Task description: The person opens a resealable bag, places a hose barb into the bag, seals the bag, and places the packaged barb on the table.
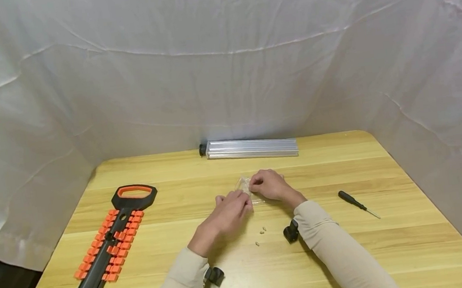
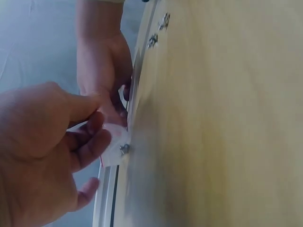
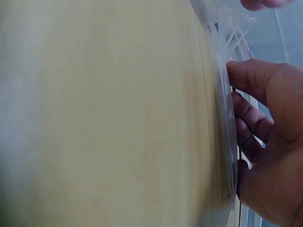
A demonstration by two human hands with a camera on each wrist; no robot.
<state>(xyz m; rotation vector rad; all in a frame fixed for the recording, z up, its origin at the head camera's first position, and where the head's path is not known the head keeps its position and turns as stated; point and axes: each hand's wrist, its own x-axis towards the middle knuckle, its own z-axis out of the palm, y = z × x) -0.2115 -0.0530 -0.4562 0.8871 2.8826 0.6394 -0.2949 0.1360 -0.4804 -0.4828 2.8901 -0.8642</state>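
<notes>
A small clear plastic bag (image 1: 243, 185) lies between both hands on the wooden table. My right hand (image 1: 270, 184) pinches its edge; in the right wrist view the thumb (image 3: 248, 73) presses the crinkled film. My left hand (image 1: 229, 212) is at the bag's near left side. In the left wrist view its thumb and forefinger meet and other fingers (image 2: 92, 149) curl in front of the bag; what lies between the tips is hidden. A small metal fastener (image 2: 124, 150) shows at the bag, inside or behind it. Several similar loose fasteners (image 1: 262, 232) lie nearer me.
An aluminium profile (image 1: 252, 148) with a black knob lies along the back edge. A black screwdriver (image 1: 352, 200) is on the right. At left lies a long black rack (image 1: 96, 266) with orange clips and a handle. Pale sheeting (image 1: 224, 83) surrounds the table.
</notes>
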